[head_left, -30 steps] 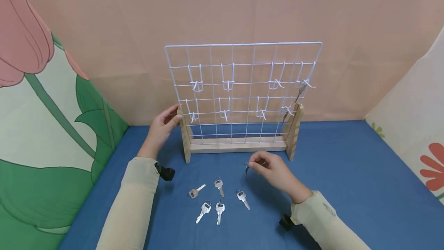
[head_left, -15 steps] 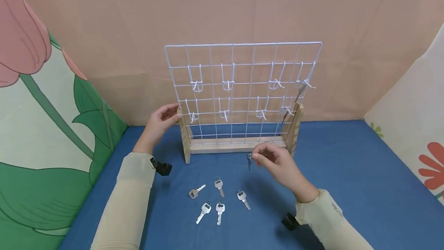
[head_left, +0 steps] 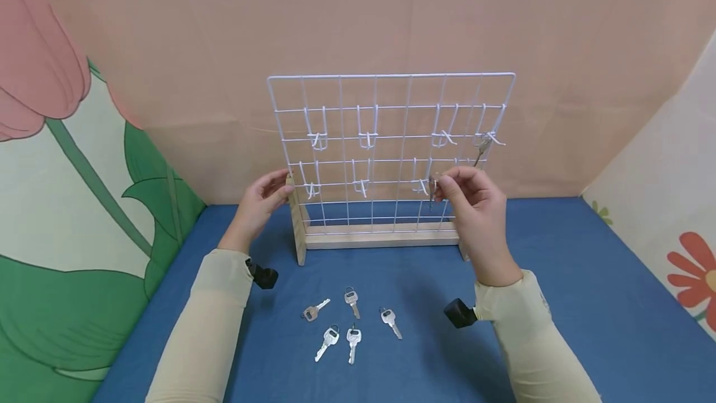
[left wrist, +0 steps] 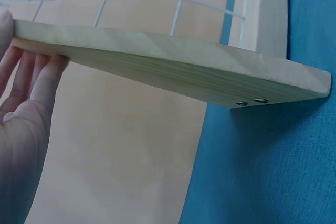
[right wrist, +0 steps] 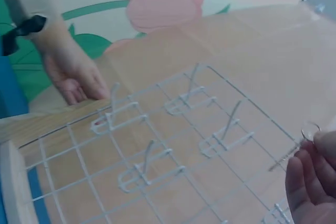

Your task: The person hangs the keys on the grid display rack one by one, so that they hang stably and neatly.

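Key pinched in right fingers — apparently near a lower hook.

The rack stands near the back edge of the table, five keys lying before it; the left hand is at its left edge, the right hand before its right half.

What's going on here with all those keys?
A person's right hand is pinching a key near a lower-row hook on a white wire grid rack. The left hand holds the rack's wooden side panel. Another key hangs from the upper row's far-right hook, and five loose keys lie on the blue cloth in front.
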The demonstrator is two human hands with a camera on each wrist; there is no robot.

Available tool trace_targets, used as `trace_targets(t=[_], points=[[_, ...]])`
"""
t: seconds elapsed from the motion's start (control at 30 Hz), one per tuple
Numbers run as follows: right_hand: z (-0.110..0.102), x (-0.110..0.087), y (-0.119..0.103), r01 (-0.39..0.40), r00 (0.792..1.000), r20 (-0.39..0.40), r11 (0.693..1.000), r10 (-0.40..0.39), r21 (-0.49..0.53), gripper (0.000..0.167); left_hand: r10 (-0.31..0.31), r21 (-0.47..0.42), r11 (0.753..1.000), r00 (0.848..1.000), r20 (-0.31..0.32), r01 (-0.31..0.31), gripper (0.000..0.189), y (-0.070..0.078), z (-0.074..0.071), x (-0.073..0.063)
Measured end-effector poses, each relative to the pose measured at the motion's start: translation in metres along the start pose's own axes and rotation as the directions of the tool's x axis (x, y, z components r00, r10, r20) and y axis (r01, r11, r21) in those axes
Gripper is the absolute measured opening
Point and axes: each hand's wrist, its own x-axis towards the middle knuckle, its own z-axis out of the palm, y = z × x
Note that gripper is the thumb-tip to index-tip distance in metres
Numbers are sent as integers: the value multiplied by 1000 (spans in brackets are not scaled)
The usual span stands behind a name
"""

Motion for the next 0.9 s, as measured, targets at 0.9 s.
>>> trace_targets(t=[0.9], points=[[8, 59, 16, -303, 851, -188, 749, 491, 589, 3, 7, 7, 1000, 1000, -20, -7, 59, 0, 4, -3]])
